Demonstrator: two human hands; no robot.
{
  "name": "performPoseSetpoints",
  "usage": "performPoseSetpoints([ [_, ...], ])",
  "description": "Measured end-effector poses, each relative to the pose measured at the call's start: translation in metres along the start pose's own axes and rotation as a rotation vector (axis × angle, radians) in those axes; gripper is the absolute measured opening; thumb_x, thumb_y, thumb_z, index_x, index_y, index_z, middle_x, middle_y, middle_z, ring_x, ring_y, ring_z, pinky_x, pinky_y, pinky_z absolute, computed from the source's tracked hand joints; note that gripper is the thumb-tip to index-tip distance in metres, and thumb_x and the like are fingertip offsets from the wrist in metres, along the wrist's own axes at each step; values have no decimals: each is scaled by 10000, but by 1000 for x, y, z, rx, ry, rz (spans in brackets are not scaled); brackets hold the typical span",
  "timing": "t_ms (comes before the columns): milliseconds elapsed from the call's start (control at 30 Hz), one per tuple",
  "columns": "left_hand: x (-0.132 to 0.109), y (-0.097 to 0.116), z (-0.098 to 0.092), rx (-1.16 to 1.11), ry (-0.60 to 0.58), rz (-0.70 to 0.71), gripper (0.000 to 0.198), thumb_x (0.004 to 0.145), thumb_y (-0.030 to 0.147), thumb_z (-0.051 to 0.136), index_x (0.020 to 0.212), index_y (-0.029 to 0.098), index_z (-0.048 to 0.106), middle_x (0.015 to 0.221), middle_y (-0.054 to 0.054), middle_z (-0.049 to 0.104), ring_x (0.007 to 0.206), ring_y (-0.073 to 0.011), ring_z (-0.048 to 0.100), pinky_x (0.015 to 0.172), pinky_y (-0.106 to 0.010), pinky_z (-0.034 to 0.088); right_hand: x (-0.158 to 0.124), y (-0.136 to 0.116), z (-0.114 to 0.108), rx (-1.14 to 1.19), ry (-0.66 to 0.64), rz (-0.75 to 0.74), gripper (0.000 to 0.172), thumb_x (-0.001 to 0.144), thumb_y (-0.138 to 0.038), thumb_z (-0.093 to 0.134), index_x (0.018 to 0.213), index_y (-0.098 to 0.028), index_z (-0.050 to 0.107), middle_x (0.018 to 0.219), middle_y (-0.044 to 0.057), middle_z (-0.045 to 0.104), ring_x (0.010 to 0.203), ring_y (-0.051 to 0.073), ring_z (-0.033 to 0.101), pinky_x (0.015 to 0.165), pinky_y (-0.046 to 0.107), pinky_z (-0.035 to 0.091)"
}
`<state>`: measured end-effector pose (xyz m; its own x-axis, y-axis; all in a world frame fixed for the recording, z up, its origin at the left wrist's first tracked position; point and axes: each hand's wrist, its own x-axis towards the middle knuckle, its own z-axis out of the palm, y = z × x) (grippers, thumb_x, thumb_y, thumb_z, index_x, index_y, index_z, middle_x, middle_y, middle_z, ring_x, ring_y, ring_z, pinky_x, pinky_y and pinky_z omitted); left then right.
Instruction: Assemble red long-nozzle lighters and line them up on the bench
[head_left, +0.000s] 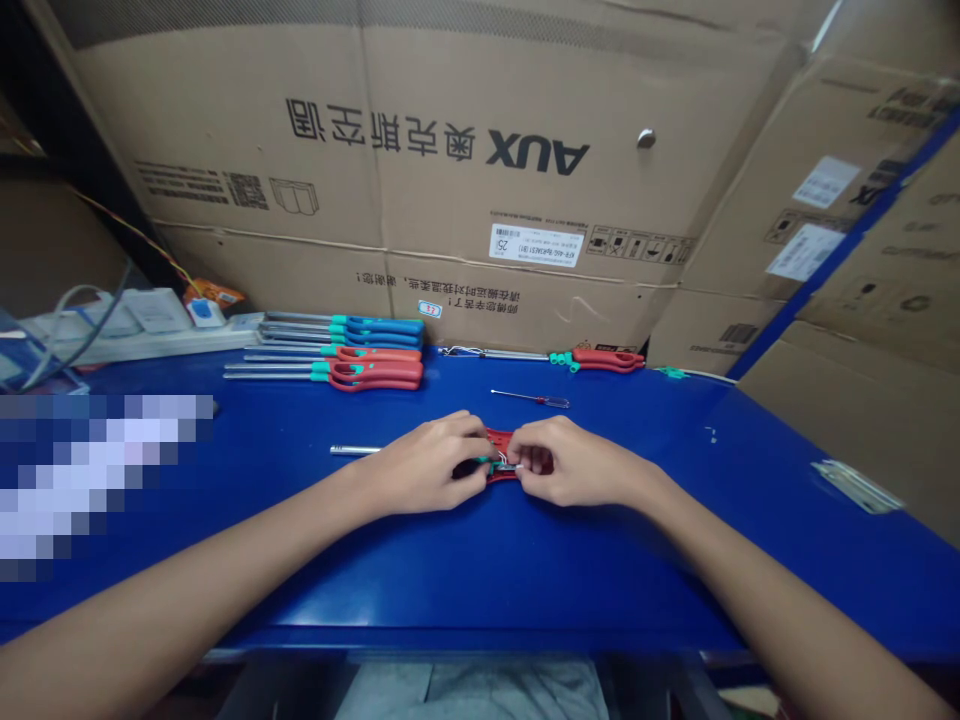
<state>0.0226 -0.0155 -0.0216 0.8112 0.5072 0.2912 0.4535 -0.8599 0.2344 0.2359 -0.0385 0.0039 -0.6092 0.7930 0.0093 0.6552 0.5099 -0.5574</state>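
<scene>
Between my hands on the blue table lies a red long-nosed lighter (501, 438) with its handle open, thin white wires and a green part showing inside. From under my left hand (439, 465) its metal tube (355, 450) sticks out to the left. The left fingers are closed about the tube end of the handle. My right hand (574, 460) is curled over the other end, fingertips pinched at small inner parts that I cannot make out well. A screwdriver (534, 399) with a clear and red handle rests just beyond.
Several finished-looking lighters with blue (382, 330) and red handles (382, 370) lie in a stack at the back left. Red handle pieces (609, 359) and metal tubes (514, 355) sit along the cardboard wall (450, 230). A power strip (187, 340) stands left; flat metal strips (859, 487) lie right.
</scene>
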Motion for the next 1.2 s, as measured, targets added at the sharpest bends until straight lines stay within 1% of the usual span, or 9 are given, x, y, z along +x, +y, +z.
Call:
performPoseSetpoints([
  [100, 0, -1, 1, 9, 3, 12, 216, 904, 229, 478, 947, 166, 680, 946, -79, 620, 923, -196, 576, 826, -310, 474, 0, 0, 0, -8, -4, 5, 107, 706, -66, 545, 749, -158, 582, 663, -13, 569, 579, 94, 503, 558, 208, 404],
  [267, 0, -2, 2, 3, -7, 23, 225, 907, 304, 524, 1026, 172, 661, 987, -83, 612, 962, -206, 561, 867, -329, 468, 0, 2, 0, -23, -7, -4, 96, 706, -80, 553, 752, -159, 584, 677, -9, 576, 591, 98, 510, 562, 213, 400],
  [433, 0, -3, 1, 14, -37, 15, 243, 939, 294, 475, 1049, 169, 652, 986, -88, 610, 972, -210, 553, 873, -332, 458, 1, 4, 1, -31, -7, -16, 98, 707, -83, 547, 755, -160, 584, 676, -12, 577, 590, 96, 508, 561, 212, 395],
  [567, 0, -3, 0, 10, -31, 35, 227, 938, 273, 471, 1041, 174, 647, 984, -82, 616, 965, -205, 555, 874, -325, 454, 0, 4, 1, -25, -5, 2, 107, 708, -87, 548, 772, -161, 590, 679, -12, 578, 590, 95, 505, 555, 209, 389],
  [733, 0, -2, -1, 0, -21, 37, 199, 932, 266, 468, 973, 163, 633, 958, -77, 614, 919, -197, 558, 831, -312, 455, -1, 3, 0, -10, -2, 12, 118, 702, -81, 551, 777, -161, 596, 659, -15, 580, 575, 95, 503, 544, 207, 382],
  [900, 0, -3, 0, 1, -34, 34, 224, 948, 281, 459, 1026, 163, 633, 965, -80, 614, 944, -203, 553, 843, -312, 444, 0, 3, 2, -7, 5, -29, 125, 732, -85, 544, 803, -154, 620, 686, -2, 601, 593, 97, 523, 573, 205, 409],
  [1200, -1, -4, -1, -18, -35, 49, 247, 957, 284, 462, 1081, 169, 641, 993, -87, 624, 969, -203, 556, 868, -321, 454, 0, 4, 1, -80, 13, -95, 123, 805, -122, 555, 869, -151, 655, 790, 35, 652, 655, 119, 541, 620, 227, 426],
])
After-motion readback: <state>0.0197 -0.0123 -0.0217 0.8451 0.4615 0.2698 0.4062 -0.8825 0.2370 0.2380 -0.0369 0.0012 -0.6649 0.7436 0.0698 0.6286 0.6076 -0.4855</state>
